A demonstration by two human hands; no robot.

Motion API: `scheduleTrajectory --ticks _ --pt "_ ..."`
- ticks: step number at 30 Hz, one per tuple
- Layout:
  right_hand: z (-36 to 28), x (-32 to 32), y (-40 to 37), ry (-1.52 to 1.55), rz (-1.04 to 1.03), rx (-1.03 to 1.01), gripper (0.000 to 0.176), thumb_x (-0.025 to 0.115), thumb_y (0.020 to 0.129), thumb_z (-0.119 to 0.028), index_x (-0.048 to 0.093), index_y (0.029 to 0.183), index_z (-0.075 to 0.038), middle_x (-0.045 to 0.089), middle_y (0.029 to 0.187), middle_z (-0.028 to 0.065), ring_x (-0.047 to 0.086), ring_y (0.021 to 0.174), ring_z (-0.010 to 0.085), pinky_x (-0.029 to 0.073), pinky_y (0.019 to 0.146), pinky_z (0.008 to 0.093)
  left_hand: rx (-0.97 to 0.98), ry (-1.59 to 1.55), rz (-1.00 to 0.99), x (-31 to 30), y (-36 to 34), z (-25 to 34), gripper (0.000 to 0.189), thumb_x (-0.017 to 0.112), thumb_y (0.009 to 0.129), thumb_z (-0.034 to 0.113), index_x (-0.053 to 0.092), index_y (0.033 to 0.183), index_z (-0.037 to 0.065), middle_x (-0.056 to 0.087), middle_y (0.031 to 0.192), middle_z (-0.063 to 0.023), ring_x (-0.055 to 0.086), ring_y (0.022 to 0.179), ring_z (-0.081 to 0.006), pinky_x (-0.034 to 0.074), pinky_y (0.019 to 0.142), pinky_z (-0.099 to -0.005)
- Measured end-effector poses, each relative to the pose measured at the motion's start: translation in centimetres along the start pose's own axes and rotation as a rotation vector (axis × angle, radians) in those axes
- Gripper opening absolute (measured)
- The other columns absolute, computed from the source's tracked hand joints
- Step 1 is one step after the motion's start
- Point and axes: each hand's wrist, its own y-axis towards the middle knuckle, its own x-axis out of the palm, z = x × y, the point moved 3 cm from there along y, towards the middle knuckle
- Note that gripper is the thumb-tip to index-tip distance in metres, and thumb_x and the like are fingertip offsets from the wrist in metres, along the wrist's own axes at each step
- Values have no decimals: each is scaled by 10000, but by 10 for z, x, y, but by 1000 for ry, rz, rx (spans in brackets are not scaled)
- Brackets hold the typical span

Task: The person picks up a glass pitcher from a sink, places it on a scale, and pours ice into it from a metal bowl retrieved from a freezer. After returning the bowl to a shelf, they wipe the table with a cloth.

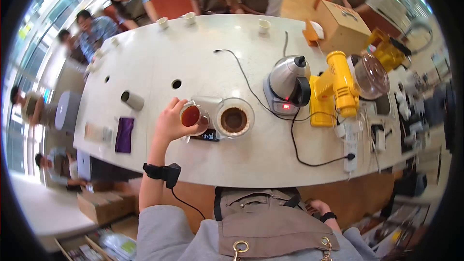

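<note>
One glass server (191, 116) of dark brown liquid is being gripped by the left hand (169, 124), w/ fingers being wrapped round its side, over the white tabletop (159, 63). It is being held just left of a dripper (234, 120), in which wet brown grounds are being shown. Both are right by a small scale (209, 137) w/ lit digits.

The right hand (320, 208) is being held low, below the tabletop edge & beside the apron (261, 222). Whether it's open or closed cannot be told, as it's being partly hidden. A black strap (162, 170) is being worn on the left wrist.

To the right, a steel kettle (289, 78) is being carried on its base, w/ a yellow grinder (338, 84) just beside it. Three white cups (264, 25) are being shown along the far edge, where other people are being seen. A purple cloth (124, 134) is being shown lying near the left edge.
</note>
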Motion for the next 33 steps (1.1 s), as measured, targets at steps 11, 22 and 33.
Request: scheduleTrajectory --ticks 11,22,33 --pt "28 192 -19 264 19 -20 336 457 855 -329 547 1056 -76 590 908 62 552 774 166 454 662 307 314 -97 -261 42 70 -42 670 699 516 263 516 1111 18 511 967 -120 565 819 -283 478 696 -364" --pt "3 243 -60 309 111 -10 317 442 844 -327 542 1031 -92 559 884 37 533 768 171 467 687 331 491 -141 251 54 -23 -46 299 688 679 119 577 943 30 526 751 -87 530 669 -235 447 572 -319" --pt "38 230 -30 249 79 -49 312 452 847 -287 541 1035 -56 591 889 57 580 720 185 483 635 309 440 -155 -210 133 -79 -39 411 622 731 196 548 1105 43 572 727 -94 580 601 -255 465 520 -341"
